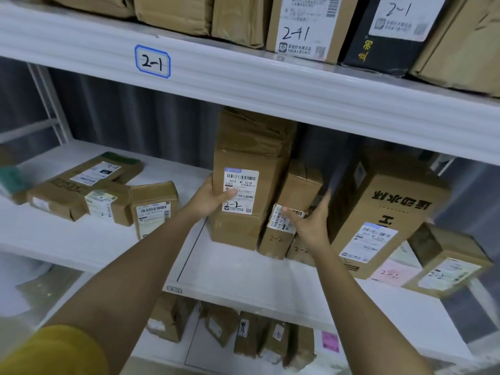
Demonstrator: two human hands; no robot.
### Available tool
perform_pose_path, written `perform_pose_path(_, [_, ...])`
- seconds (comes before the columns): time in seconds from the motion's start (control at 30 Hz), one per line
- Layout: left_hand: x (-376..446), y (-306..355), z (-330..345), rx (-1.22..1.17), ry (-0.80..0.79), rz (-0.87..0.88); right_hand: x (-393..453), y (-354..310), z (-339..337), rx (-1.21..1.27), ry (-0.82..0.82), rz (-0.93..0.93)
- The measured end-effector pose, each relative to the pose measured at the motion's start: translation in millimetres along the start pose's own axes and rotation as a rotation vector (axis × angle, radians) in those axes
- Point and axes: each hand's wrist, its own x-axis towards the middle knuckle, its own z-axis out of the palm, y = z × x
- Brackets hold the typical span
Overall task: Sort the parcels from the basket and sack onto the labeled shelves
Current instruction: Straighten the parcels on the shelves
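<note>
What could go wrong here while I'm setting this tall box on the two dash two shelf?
The tall box stands on end, held only by your left hand; it could tip forward. Your right hand is open at the slim leaning parcel, which could slide off the shelf edge.

Two hands [213, 197], three shelves [270, 87] (one labelled 2-1), many parcels [240, 185].

My right hand [311, 223] is motion-blurred, grip unreadable | it covers part of the slim box [295, 201] | top-shelf parcels [173, 12] cut off by the upper edge | small shelf tag [174, 290] too blurred for me to read | bottom-shelf parcels [243, 334] half hidden under the shelf board [230, 272]
</note>
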Motion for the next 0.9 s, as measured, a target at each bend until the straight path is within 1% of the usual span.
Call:
perform_pose_path(0.07, [-7, -4, 2, 0.067, 0.078, -0.028, -21, -2, 9, -0.129, 0.172, -0.023])
perform_pose_path(0.13, [-19, -10, 5, 0.157, 0.182, -0.067, -45, 0, 22, -0.214, 0.314, -0.142])
perform_pose_path(0.17, [-28, -13, 6, 0.183, 0.208, -0.070, -55, 3, 30, -0.216, 0.344, -0.214])
perform_pose_path(0.2, [-37, -19, 6, 0.196, 0.220, -0.061, -63, 8, 40, -0.207, 0.335, -0.267])
perform_pose_path(0.27, [-57, -33, 0, 0.241, 0.230, -0.034, -77, 17, 63, -0.219, 0.243, -0.366])
perform_pose_path(0.33, [-76, -51, -14, 0.310, 0.243, -0.027, -89, 26, 89, -0.240, 0.108, -0.461])
perform_pose_path(0.43, [-102, -70, -45, 0.410, 0.276, -0.041, -107, 32, 126, -0.272, -0.090, -0.489])
perform_pose_path(0.53, [-116, -83, -87, 0.458, 0.337, -0.057, -114, 24, 161, -0.322, -0.238, -0.531])
perform_pose_path(0.6, [-114, -91, -122, 0.509, 0.373, -0.042, -108, 13, 187, -0.413, -0.317, -0.596])
perform_pose_path(0.67, [-104, -99, -159, 0.589, 0.375, -0.018, -94, -4, 214, -0.582, -0.368, -0.692])
perform_pose_path(0.7, [-96, -105, -177, 0.619, 0.375, -0.041, -85, -14, 227, -0.689, -0.391, -0.730])
perform_pose_path(0.77, [-76, -118, -212, 0.670, 0.363, -0.066, -68, -39, 247, -0.882, -0.453, -0.761])
perform_pose_path(0.8, [-63, -125, -226, 0.730, 0.337, -0.056, -59, -52, 256, -0.955, -0.501, -0.748])
perform_pose_path(0.9, [-35, -132, -256, 0.989, 0.150, -0.118, -37, -82, 282, -1.086, -0.646, -0.629])
